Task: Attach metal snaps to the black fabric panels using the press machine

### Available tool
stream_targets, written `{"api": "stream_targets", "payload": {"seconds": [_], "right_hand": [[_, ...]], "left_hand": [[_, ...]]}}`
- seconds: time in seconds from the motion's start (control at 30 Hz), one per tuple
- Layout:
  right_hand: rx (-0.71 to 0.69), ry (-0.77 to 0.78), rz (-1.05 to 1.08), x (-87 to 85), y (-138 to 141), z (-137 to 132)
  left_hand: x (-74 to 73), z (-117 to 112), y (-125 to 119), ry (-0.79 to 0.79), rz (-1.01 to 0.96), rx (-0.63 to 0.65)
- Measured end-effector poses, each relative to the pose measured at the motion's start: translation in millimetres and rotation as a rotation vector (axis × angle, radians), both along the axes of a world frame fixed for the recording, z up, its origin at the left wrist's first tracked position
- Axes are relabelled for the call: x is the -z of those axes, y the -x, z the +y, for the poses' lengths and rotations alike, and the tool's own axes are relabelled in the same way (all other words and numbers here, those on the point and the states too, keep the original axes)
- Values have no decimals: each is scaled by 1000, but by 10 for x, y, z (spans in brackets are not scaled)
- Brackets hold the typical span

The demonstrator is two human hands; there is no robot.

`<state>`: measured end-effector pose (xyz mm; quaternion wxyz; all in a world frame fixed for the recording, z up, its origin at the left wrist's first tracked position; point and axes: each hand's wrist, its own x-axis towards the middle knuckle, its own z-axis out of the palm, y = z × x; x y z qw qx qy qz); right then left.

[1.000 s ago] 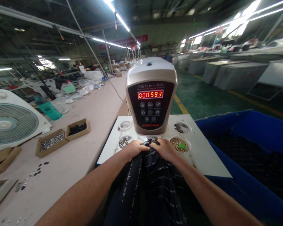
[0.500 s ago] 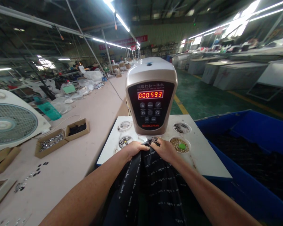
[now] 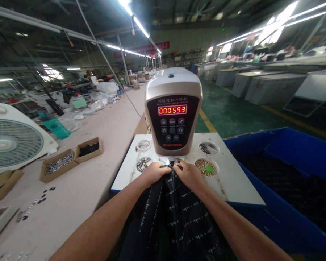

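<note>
My left hand point(image 3: 154, 173) grips the upper edge of a black garment point(image 3: 183, 206) printed with small white lettering, thumb on top. From the other side my right hand point(image 3: 188, 173) pinches the same edge, close beside the left. Between the fingertips, the cloth's edge lies under the head of a button attaching machine point(image 3: 174, 112), whose red display reads 000593. Below the hands the garment hangs down in folds between my forearms. The exact spot under the machine's head is partly hidden by my fingers.
Round wells with gold fasteners point(image 3: 205, 167) and metal parts point(image 3: 143, 165) are set in the white machine table point(image 3: 233, 188). A blue bin point(image 3: 288, 134) with dark cloth stands right. Left, a long table point(image 3: 78, 181) carries small cardboard boxes point(image 3: 58, 165) and a fan point(image 3: 13, 141).
The garment's edge has shifted slightly under the machine's head, and its folds below have spread to the right. Both hands keep their hold. The display number is the same.
</note>
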<state>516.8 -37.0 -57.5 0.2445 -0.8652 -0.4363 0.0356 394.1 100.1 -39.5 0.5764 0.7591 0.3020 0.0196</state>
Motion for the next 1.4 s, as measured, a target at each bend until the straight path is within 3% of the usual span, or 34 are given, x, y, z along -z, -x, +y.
{"api": "stream_targets", "payload": {"seconds": [0.17, 0.33, 0.6, 0.83, 1.4], "right_hand": [[9, 12, -33, 3, 3, -5], [-20, 33, -64, -13, 23, -14], [-7, 42, -99, 16, 42, -27], [21, 59, -129, 74, 30, -27], [40, 68, -106, 78, 37, -28]], "left_hand": [[39, 33, 41, -178, -8, 62], [83, 72, 80, -229, -55, 117], [164, 95, 90, -138, -78, 53], [145, 84, 98, -45, -77, 47], [214, 91, 82, -67, -78, 36]]}}
